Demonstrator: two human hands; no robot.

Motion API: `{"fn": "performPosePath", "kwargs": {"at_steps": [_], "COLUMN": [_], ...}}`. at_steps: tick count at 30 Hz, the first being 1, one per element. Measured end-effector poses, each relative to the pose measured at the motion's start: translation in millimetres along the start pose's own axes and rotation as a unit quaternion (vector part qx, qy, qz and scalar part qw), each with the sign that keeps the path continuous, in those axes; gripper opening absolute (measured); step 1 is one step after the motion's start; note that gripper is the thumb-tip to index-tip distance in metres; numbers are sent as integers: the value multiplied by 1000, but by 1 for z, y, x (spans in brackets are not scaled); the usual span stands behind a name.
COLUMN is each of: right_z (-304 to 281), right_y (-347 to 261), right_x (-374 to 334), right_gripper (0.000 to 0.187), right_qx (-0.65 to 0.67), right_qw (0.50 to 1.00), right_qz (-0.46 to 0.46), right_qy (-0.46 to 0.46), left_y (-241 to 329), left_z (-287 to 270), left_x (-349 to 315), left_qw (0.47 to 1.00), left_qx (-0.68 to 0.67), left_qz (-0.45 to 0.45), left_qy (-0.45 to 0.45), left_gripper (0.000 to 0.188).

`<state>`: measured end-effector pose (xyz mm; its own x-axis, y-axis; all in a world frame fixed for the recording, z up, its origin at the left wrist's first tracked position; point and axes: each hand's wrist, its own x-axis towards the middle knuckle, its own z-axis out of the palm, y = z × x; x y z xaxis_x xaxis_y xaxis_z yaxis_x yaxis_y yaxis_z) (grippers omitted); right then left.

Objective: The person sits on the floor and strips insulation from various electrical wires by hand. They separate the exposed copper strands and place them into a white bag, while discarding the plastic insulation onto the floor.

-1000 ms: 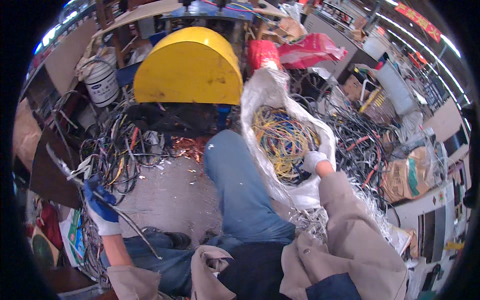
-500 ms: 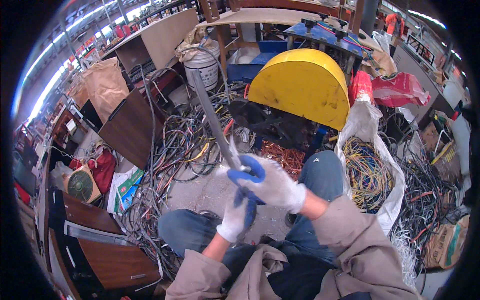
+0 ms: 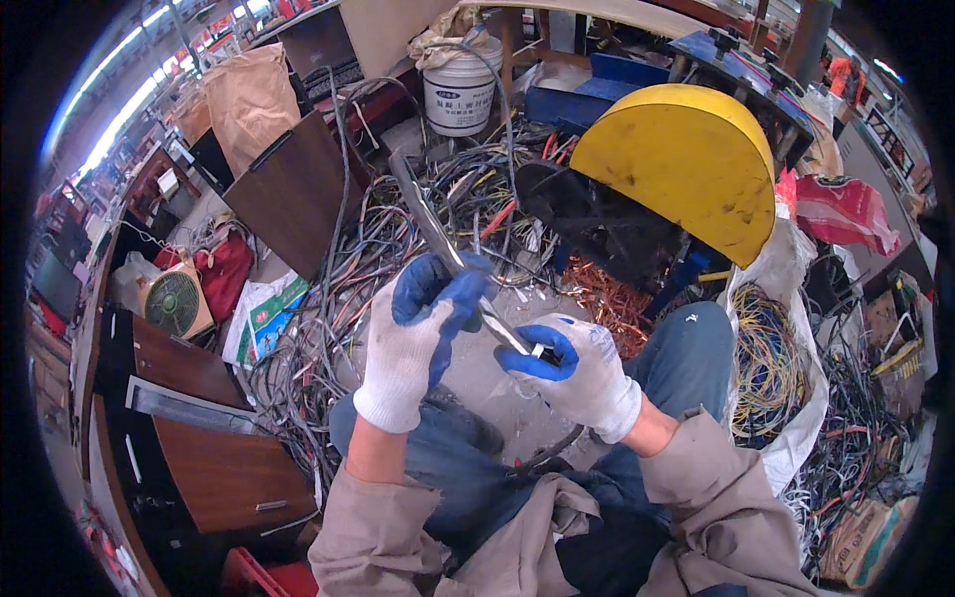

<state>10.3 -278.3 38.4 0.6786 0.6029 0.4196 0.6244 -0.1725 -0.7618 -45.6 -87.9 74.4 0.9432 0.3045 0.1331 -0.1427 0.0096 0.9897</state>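
In front of me a thick dark-grey cable [image 3: 426,214] slants from upper left to lower right, a pale line running along its length as if the sheath is split. My left hand [image 3: 413,333], in a white glove with blue-coated fingers, is curled round its middle. Lower and to the right, my right hand [image 3: 587,373], gloved alike, grips the near end, where a short black and white tip shows by the thumb. The cable's far end points up over a heap of loose cables [image 3: 468,194] on the floor.
A machine with a yellow guard [image 3: 686,164] stands ahead right, shiny copper strands [image 3: 607,298] beneath it. A white sack [image 3: 786,398] of thin wires lies by my right knee. At the back is a white bucket [image 3: 460,95]; wooden panels [image 3: 234,478] and a small fan [image 3: 174,301] are left.
My hands have moved apart along the cable, the left going up and left, the right lower and right. The cable has come lower and tilts more. The view has shifted left.
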Motion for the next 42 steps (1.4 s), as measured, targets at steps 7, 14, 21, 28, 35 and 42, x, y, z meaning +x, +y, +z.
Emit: {"fn": "performPosePath", "kwargs": {"at_steps": [7, 14, 21, 28, 35, 42], "right_z": [1, 5, 2, -5, 2, -16], "right_y": [10, 24, 31, 28, 33, 31], "right_x": [-4, -6, -5, 0, 2, -1], "right_gripper": [20, 22, 32, 41, 38, 37], "right_qx": [0, 65, 263, 412, 203, 354], "right_qw": [997, 988, 953, 841, 948, 887], "right_qz": [68, 136, 151, 349, 235, 279], "right_qy": [20, 38, 4, -47, -70, -103], "left_y": [-31, -50, -71, -78, -73, -77], "left_z": [15, 12, 19, 21, 24, 6], "left_x": [-6, -16, -22, -19, -19, -12], "left_qw": [996, 990, 943, 937, 974, 966], "left_qx": [-32, -124, -294, -310, -168, -219], "left_qz": [-78, -72, -151, -162, -128, -102], "left_qy": [-5, -19, -49, 4, 86, 93], "left_gripper": [25, 26, 22, 22, 22, 23]}}
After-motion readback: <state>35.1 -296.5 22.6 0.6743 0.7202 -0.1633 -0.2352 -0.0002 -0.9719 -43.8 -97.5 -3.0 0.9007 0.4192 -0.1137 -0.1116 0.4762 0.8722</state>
